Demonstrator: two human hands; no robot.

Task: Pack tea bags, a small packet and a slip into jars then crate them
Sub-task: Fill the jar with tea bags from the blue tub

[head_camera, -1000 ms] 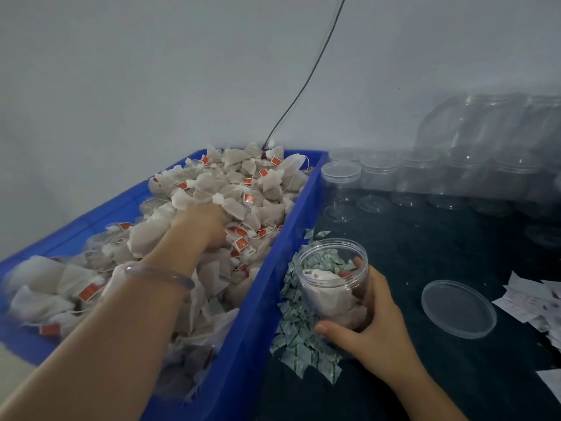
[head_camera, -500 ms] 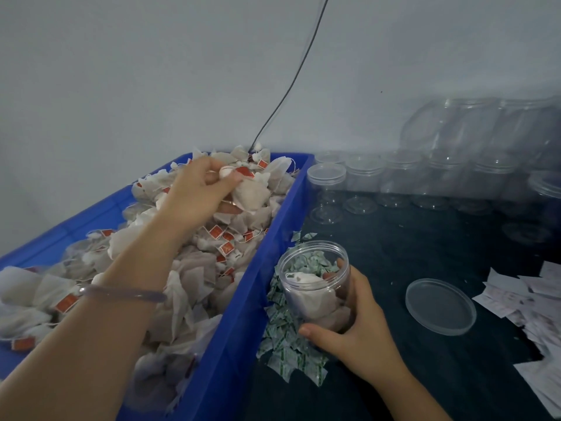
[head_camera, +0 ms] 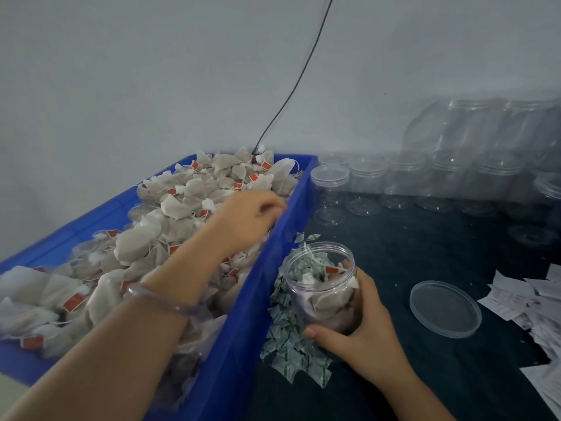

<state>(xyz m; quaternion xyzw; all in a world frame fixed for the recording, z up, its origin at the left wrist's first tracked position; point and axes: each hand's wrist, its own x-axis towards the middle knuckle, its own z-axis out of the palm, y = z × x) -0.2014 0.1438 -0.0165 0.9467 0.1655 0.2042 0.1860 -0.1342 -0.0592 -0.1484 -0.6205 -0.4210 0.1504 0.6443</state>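
Observation:
A blue bin (head_camera: 274, 268) on the left is heaped with tea bags (head_camera: 182, 214) that carry red tags. My left hand (head_camera: 252, 218) hovers over the heap beside the bin's right rim, blurred, fingers curled downward; whether they hold a tea bag is hidden. My right hand (head_camera: 361, 332) grips an open clear jar (head_camera: 321, 287) standing just right of the bin. The jar holds tea bags, one red tag showing near its mouth. Small green-printed packets (head_camera: 291, 350) lie piled between jar and bin. White slips (head_camera: 528, 302) lie at the right edge.
A clear lid (head_camera: 444, 308) lies flat on the dark table right of the jar. Several empty clear jars (head_camera: 329, 189) stand in rows along the back and right, near the wall. A black cable (head_camera: 291, 89) runs down the wall behind the bin.
My left hand lifted a tea bag off the heap, then swung right to the bin's rim near the jar. My right hand has kept its grip on the jar.

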